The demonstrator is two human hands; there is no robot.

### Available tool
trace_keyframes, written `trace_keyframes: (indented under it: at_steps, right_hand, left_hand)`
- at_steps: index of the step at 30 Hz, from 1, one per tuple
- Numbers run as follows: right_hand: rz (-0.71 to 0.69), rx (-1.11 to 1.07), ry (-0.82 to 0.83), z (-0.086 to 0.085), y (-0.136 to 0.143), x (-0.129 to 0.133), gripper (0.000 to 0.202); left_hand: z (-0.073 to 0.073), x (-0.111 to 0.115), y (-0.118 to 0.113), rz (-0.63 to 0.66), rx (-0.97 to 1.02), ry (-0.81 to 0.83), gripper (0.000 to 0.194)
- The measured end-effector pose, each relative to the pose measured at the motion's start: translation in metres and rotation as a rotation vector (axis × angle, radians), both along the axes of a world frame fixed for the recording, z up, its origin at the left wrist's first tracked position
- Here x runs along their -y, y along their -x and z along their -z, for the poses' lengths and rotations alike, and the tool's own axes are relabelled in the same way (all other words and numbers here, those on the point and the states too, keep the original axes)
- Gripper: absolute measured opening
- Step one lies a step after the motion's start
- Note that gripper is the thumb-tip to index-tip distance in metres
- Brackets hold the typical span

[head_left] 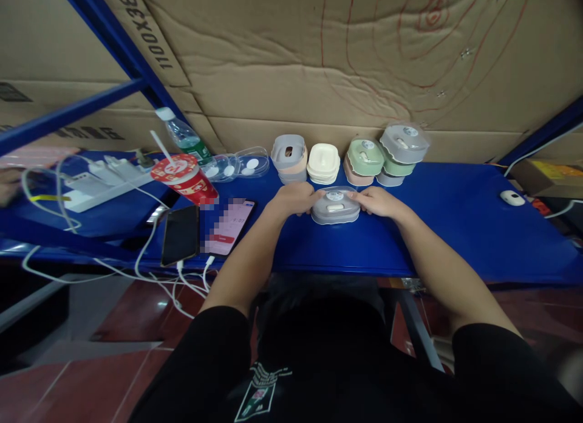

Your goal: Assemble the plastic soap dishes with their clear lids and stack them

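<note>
A cardboard panel (255, 52) is rising behind the grey container (336, 215), which is resting on the blue worktop (450, 228). Both bare forearms are reaching forward from black sleeves and converging on the container. The left hand (297, 198) is curling against its left side and the right hand (379, 201) against its right, partly closed and gripping it between them, the thumbs pressing on the clear lid; the fingertips underneath are staying hidden. A tall stack (403, 148) of grey and green containers is standing behind and right of the container, while a green-topped stack (364, 160), a grey-and-peach stack (290, 158) and a cream stack (323, 168) are crowding its far side. Well to its left, a green-labelled bottle (194, 144) is leaning behind a red cup (186, 178) with a straw; a lit phone (232, 225) and a dark phone (181, 234) are lying nearer on that side. Clear lids (246, 163) are lying behind and left of it. A small white case (512, 197) is sitting far to its right.
</note>
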State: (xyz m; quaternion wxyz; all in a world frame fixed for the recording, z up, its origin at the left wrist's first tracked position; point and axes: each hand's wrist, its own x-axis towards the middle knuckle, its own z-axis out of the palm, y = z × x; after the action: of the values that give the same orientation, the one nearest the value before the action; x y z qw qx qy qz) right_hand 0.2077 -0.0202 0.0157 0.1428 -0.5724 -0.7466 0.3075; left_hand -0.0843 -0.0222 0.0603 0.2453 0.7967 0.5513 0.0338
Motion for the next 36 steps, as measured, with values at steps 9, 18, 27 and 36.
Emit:
trace_keyframes:
  at_steps: [9,18,27,36]
  right_hand:
    - [-0.058,-0.092,0.164,-0.006,-0.008,0.0,0.079]
    - [0.012,0.025,-0.03,-0.003,-0.009,-0.001,0.073]
    - [-0.381,-0.085,-0.425,0.022,-0.012,-0.01,0.096]
    - [-0.323,-0.119,-0.538,0.018,-0.016,-0.015,0.086]
  left_hand:
    - [-0.008,0.004,-0.004,0.03,-0.129,-0.001,0.058]
    - [0.005,0.001,-0.007,0.033,-0.196,-0.117,0.064]
    - [0.022,-0.019,0.0,-0.063,-0.018,-0.153,0.065]
    - [0.034,-0.033,0.004,-0.064,0.374,0.045,0.068]
